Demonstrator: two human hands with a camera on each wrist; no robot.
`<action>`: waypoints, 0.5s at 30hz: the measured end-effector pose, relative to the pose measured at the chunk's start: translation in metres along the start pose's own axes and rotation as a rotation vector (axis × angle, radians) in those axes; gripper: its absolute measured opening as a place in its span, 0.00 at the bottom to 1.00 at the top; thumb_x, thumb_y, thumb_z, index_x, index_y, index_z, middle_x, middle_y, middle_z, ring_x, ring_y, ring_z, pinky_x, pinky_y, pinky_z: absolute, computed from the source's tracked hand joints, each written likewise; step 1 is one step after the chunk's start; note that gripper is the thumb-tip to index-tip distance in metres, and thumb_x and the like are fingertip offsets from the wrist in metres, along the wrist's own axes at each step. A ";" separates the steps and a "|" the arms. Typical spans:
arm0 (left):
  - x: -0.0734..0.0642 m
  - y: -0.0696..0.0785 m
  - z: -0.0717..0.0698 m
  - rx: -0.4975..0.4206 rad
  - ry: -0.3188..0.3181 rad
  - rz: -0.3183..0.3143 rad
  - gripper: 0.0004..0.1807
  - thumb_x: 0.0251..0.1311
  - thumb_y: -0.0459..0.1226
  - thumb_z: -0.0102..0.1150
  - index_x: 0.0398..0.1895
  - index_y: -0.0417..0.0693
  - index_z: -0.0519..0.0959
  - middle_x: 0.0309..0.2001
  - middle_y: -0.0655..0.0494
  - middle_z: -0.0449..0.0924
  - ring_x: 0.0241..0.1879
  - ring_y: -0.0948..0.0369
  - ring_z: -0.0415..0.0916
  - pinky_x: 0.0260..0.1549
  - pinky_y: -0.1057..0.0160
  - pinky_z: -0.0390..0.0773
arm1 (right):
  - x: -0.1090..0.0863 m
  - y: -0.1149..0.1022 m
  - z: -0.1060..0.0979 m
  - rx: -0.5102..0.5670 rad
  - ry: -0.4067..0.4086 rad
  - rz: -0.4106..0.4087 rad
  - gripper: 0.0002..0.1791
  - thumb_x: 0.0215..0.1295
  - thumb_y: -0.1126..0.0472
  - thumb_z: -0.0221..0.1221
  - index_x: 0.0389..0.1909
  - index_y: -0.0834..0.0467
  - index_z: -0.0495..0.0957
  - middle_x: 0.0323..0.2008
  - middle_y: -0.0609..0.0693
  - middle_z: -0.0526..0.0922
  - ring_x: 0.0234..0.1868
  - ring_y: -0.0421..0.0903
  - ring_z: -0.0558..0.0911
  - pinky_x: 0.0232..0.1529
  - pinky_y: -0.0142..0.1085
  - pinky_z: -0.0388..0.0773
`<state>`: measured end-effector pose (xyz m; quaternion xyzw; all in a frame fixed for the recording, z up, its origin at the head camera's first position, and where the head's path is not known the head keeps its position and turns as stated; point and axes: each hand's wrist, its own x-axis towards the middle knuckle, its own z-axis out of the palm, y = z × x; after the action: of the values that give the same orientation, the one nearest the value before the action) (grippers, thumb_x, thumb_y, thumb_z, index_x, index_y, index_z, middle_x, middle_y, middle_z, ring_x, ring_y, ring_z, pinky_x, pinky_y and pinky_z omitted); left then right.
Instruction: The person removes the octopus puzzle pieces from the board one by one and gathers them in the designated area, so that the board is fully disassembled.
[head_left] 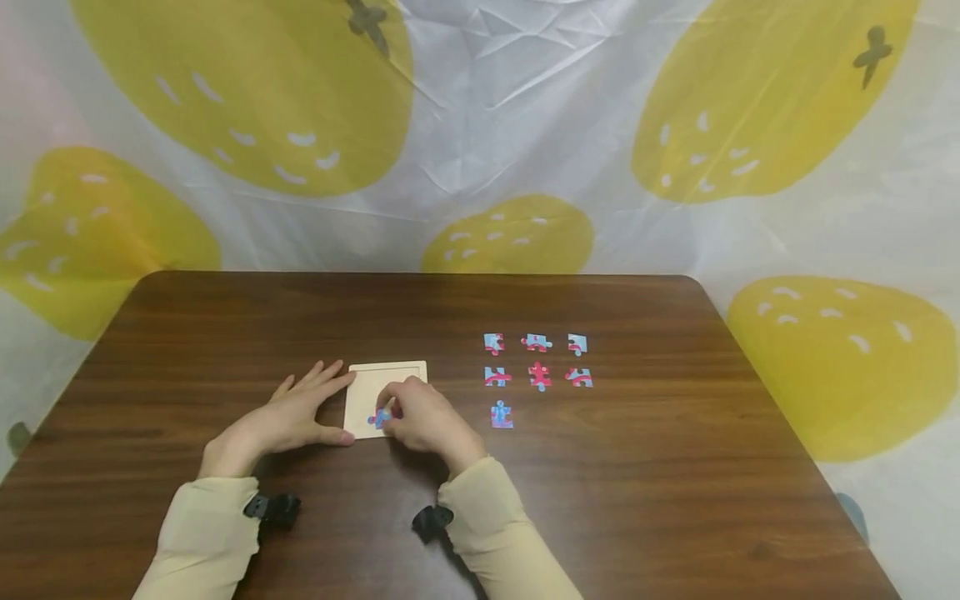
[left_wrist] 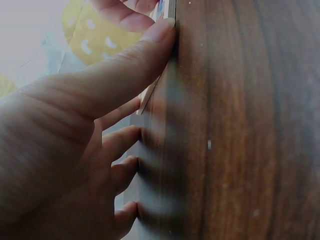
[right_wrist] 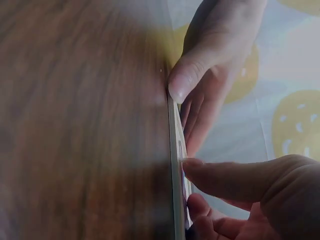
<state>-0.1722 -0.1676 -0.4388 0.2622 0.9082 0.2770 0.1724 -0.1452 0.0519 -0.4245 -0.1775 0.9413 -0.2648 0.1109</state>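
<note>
A square pale wooden puzzle tray [head_left: 367, 385] lies on the table in the head view. My left hand [head_left: 291, 417] spreads its fingers along the left side, thumb at the near left corner and index fingertip on the left edge. Over the tray's near part, my right hand [head_left: 429, 421] has curled fingers and pinches a blue and purple puzzle piece [head_left: 380, 417], partly hidden by the fingers. In the right wrist view, its thumb [right_wrist: 220, 177] and bent fingertips come down close to the tray's surface. The left thumb [left_wrist: 150, 42] presses the tray's edge in the left wrist view.
Several loose puzzle pieces lie in rows to the right of the tray, among them a red one [head_left: 539, 377] and a blue one [head_left: 502, 414]. The brown wooden table [head_left: 660, 500] meets a fruit-patterned cloth [head_left: 510, 150] at its far edge.
</note>
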 end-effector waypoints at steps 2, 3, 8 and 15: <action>0.000 -0.001 0.000 -0.001 0.000 0.001 0.52 0.51 0.56 0.70 0.74 0.42 0.59 0.75 0.34 0.45 0.73 0.35 0.35 0.63 0.30 0.33 | -0.001 -0.001 0.000 -0.018 -0.001 0.013 0.10 0.57 0.64 0.67 0.40 0.53 0.81 0.32 0.47 0.73 0.32 0.39 0.71 0.33 0.29 0.69; 0.000 -0.001 0.000 -0.001 -0.001 0.001 0.52 0.51 0.56 0.70 0.74 0.42 0.59 0.75 0.34 0.45 0.73 0.35 0.35 0.63 0.30 0.33 | -0.001 -0.002 0.000 -0.022 -0.002 0.021 0.11 0.58 0.63 0.67 0.41 0.53 0.81 0.33 0.47 0.72 0.32 0.39 0.71 0.33 0.29 0.69; 0.000 -0.001 0.000 -0.005 -0.007 -0.004 0.52 0.51 0.56 0.70 0.74 0.42 0.59 0.75 0.35 0.45 0.73 0.36 0.35 0.64 0.30 0.33 | -0.002 -0.002 0.000 -0.020 -0.015 0.057 0.12 0.58 0.62 0.67 0.42 0.51 0.79 0.36 0.46 0.70 0.32 0.39 0.72 0.34 0.30 0.70; -0.001 0.001 -0.002 -0.005 -0.013 -0.017 0.52 0.52 0.56 0.70 0.74 0.42 0.58 0.75 0.35 0.45 0.73 0.36 0.35 0.64 0.31 0.32 | 0.000 -0.001 0.001 0.024 -0.005 0.061 0.15 0.58 0.63 0.68 0.43 0.51 0.74 0.35 0.45 0.71 0.32 0.39 0.72 0.34 0.30 0.70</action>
<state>-0.1721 -0.1678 -0.4364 0.2557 0.9086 0.2761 0.1813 -0.1450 0.0509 -0.4246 -0.1483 0.9427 -0.2722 0.1235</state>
